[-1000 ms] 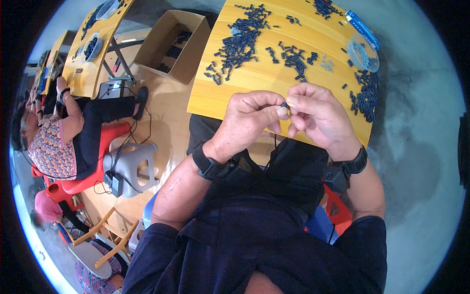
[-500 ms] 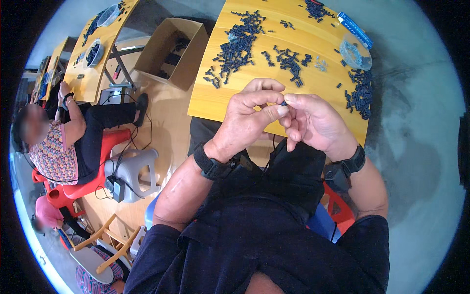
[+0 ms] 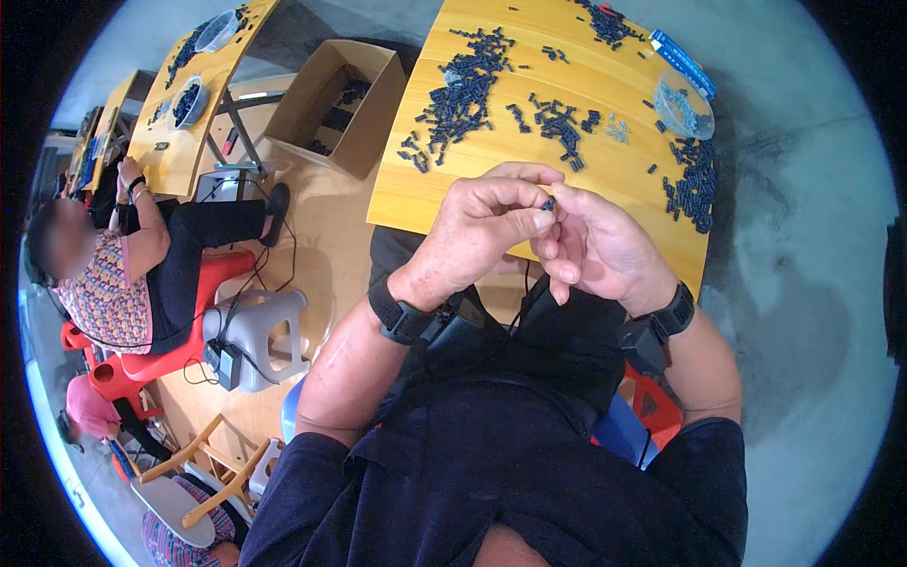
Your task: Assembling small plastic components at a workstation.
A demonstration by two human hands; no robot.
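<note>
Left hand [image 3: 477,225] pinches small dark plastic-looking piece [image 3: 548,203] at its fingertips, above yellow wooden tabletop's [image 3: 404,196] near edge, right hand's [image 3: 609,248] half-curled fingers just beside, grip unclear, piece's long axis too small to tell.

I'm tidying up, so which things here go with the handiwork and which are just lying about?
Likely in the job:
small dark piece, pinched in the left hand, right hand close by
loose dark pieces on the yellow table
pale parts beside them

Apparently just about:
grey stool
wooden chair
blue-and-white box, though its use is unclear
</note>
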